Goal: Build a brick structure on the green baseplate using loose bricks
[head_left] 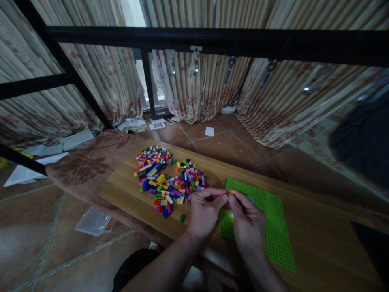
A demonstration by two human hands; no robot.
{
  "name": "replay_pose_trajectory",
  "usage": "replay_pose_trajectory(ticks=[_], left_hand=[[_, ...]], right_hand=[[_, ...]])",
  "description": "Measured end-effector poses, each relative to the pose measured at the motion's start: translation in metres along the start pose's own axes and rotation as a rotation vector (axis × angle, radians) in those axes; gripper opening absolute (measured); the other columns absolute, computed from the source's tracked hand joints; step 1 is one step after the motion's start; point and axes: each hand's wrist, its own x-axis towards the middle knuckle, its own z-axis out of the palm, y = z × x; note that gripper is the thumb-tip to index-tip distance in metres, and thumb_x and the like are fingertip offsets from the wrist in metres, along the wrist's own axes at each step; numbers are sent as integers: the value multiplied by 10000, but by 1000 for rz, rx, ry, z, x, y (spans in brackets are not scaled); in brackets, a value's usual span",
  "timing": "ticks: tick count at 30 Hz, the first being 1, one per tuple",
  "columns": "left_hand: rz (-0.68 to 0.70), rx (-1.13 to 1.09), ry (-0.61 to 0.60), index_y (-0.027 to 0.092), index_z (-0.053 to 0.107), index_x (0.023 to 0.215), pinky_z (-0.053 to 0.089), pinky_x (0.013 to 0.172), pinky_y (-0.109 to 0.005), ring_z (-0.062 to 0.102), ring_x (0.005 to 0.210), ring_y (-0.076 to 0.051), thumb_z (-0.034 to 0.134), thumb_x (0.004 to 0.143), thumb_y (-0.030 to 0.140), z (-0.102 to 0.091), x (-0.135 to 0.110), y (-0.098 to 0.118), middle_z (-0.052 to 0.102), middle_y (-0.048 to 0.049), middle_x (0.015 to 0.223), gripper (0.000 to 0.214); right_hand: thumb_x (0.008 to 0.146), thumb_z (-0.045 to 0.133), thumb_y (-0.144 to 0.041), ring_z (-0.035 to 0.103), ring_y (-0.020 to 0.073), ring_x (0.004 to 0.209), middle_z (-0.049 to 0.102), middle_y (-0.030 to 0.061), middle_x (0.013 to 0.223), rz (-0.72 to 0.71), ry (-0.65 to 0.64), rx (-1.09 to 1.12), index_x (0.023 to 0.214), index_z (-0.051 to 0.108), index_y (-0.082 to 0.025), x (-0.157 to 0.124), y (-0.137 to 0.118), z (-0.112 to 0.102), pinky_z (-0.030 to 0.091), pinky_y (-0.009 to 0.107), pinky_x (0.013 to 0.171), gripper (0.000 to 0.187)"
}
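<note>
Risk: left hand and right hand both pinch one tiny orange brick in tight fingers above the left edge of the green baseplate; uneven squeeze could flick it into the brick pile or off the worktop.

In front of you hang long striped curtains with faded red flowers. A little daylight comes in through the window between them, but the room is quite dark. A thick black metal bar runs across above you, and small metal hooks hang from it. The floor has big brown tiles. White papers lie on it at your left, and one small white scrap lies near the curtains. The bench is light wood. A brown flowery cloth lies under its left end.
</note>
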Motion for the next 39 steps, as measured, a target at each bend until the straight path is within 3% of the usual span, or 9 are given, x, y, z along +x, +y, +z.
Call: replay_pose_trajectory(ticks=[7,14,18,21,25,29,34,39], left_hand=[[-35,-96,-91,122,671,750,495,568,-226,579,534,-93,774,709,353,-4,4,-2,641,2,608,256],[43,134,-66,157,575,819,451,534,-210,543,542,-91,599,852,324,-2,0,-1,559,25,643,172],[122,347,59,172,580,775,437,571,-214,552,622,-111,559,864,250,3,-3,-8,581,2,683,121],[100,293,146,176,562,749,447,594,-222,557,648,-121,555,859,236,10,-2,-19,585,-6,694,125],[100,219,117,183,570,791,453,577,-221,562,615,-119,535,875,253,14,4,-21,592,-2,685,115],[160,423,115,180,622,822,437,569,-218,578,611,-122,515,888,281,-10,16,0,611,-3,676,161],[215,931,155,192,675,800,461,676,-257,617,687,-155,502,856,185,-61,26,31,682,-29,752,182],[150,1282,140,164,679,839,495,769,-325,659,822,-229,508,822,121,-83,29,35,700,-115,916,177]], right_hand=[[759,730,-432,672,177,713,747,46,864,43,-114,15,1019,735,-209,14,-4,-6,560,318,679,343],[791,671,-502,658,178,701,745,51,860,34,-168,-51,892,728,-187,17,-6,-2,531,287,628,336],[798,636,-552,640,188,687,715,47,769,33,-92,-140,822,686,-176,13,1,1,513,299,638,381],[790,642,-554,617,176,616,690,32,692,48,10,-118,811,671,-171,13,4,6,501,297,601,385],[783,665,-528,634,179,619,703,37,708,62,60,-29,856,690,-161,16,6,9,514,302,608,375],[752,672,-543,671,220,701,743,70,773,15,-74,-194,830,728,-165,18,10,10,526,325,653,391],[814,600,-506,676,218,753,743,61,842,-204,-269,-483,839,733,-209,9,20,21,504,318,678,326],[875,523,-469,652,189,687,712,52,836,-378,-369,-632,911,714,-207,0,33,32,485,301,639,326]])
